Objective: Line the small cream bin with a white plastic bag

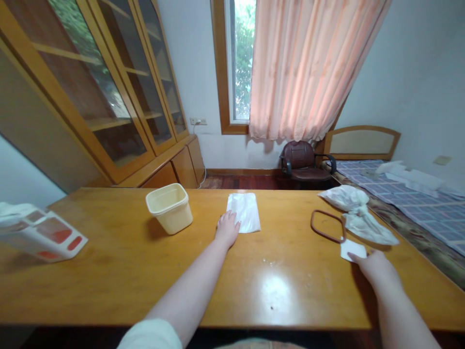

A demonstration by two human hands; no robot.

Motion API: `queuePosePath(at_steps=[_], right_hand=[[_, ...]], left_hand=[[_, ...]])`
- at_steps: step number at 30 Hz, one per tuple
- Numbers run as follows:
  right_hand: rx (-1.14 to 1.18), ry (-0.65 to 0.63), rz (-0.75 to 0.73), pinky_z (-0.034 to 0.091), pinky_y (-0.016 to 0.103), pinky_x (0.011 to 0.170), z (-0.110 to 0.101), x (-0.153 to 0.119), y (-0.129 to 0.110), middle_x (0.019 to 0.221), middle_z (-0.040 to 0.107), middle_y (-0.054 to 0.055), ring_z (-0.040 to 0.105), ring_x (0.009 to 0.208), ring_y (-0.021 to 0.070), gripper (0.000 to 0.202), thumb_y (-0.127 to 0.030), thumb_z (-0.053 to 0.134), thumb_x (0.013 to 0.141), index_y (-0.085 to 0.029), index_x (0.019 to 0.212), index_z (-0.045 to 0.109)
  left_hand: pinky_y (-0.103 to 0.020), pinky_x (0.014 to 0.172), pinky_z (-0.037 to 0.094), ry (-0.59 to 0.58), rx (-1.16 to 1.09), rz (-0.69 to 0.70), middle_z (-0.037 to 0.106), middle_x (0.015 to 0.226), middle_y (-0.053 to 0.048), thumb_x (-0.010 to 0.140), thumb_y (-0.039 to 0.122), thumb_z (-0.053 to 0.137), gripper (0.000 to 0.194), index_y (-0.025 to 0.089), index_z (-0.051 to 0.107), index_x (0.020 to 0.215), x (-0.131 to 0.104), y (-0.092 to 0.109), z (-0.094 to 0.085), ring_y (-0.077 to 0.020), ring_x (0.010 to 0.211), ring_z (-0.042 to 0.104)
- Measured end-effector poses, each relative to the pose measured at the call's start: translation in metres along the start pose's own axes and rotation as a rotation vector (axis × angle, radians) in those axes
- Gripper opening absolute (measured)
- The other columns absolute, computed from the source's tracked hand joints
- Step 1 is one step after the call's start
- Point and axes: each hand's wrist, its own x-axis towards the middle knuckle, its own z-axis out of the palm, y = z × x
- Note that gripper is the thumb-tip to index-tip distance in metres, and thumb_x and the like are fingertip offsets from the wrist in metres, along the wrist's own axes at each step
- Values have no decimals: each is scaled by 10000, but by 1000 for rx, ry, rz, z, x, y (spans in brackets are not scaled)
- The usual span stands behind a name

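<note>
Glare first on the wooden table (pixel 145 291), close to the near edge, plain varnish showing. Now over to the right hand (pixel 366 259), short of the right edge, clamped on a white square (pixel 349 250): thumb on top, fingers mostly out of sight, presumably underneath. Pinched by its near side only, so most of the face left uncovered. No lettering to make out there.

Across by the left edge, a white box (pixel 67 237) with orange patches, cut off by the view; bright colour, but no readable brand.

Back to the middle: left hand (pixel 227 230) palm down, fingers and thumb apart on the near left corner of a white packet (pixel 247 211). Pressed flat, perhaps to steady something so thin and light. Again, no print to read.

Near the right edge, a brown ring (pixel 328 238), lying flat, meeting the square's corner; touching or overlapping, cannot tell.

Left of centre, toward the far edge, a cream container (pixel 174 215), upright on its base, mouth up, no visible label. Toward the far right corner, crumpled plastic (pixel 366 228), limp and bunched. Beyond the far edge, an armchair (pixel 300 157).
</note>
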Motion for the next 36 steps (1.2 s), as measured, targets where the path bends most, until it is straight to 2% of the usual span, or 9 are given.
queuePosePath(at_steps=[3,6,12,16,18,22,25,33,36], right_hand=[[155,-180,41,461,421,539,-2,12,7,548,637,129,646,569,344,307,-475,762,481,-224,503,587],[271,-219,73,441,413,524,-7,13,19,497,617,83,625,526,323,313,-482,764,433,-243,463,565],[374,57,290,434,432,579,-36,-24,24,755,676,239,650,643,304,356,-559,571,702,-254,854,674],[538,190,92,500,435,701,-32,-63,-43,950,692,216,668,920,347,457,-540,586,703,-217,1021,643],[893,-39,-119,539,414,785,-13,-83,-101,993,703,154,675,932,313,477,-494,635,667,-169,1014,606],[1172,-399,-281,576,381,697,39,-120,-223,1061,689,139,683,865,273,528,-410,696,640,-157,1071,529],[1236,-532,-328,559,370,800,77,-138,-276,1103,679,153,678,939,253,558,-302,680,636,-149,1136,485],[1281,-544,-524,527,360,844,127,-139,-274,1104,678,115,669,963,214,867,-316,661,731,-158,1453,209],[1137,-461,-586,529,340,777,121,-135,-271,1025,689,88,665,835,191,580,-301,556,799,-168,1352,438]], left_hand=[[-396,1098,297,-4,-29,18,462,1429,-135,903,336,444,433,166,539,1290,0,-1,0,-280,1305,422],[-375,1066,334,-10,-60,35,544,1348,-114,913,328,430,394,184,562,1255,2,-3,1,-254,1245,481],[-394,1032,368,13,-113,56,585,1282,-130,908,314,437,382,159,582,1225,3,-5,1,-267,1186,519],[-398,1028,381,35,-155,90,602,1253,-120,893,284,462,363,169,587,1214,1,-3,-4,-256,1167,528],[-398,1054,364,36,-179,134,609,1247,-100,889,291,476,347,189,594,1199,0,0,-6,-242,1177,523],[-398,1085,343,-54,-405,388,617,1247,-98,885,372,499,419,194,543,1262,-5,5,-3,-235,1192,528],[-374,1033,408,-83,-683,439,577,1309,-130,891,401,478,578,155,371,1403,-8,5,2,-238,1182,550],[-306,888,503,18,-858,55,671,927,-28,839,190,514,673,178,254,1459,1,2,10,-144,861,641],[-289,817,524,27,-845,44,658,972,-36,835,160,501,625,196,334,1437,4,2,7,-131,808,628]])
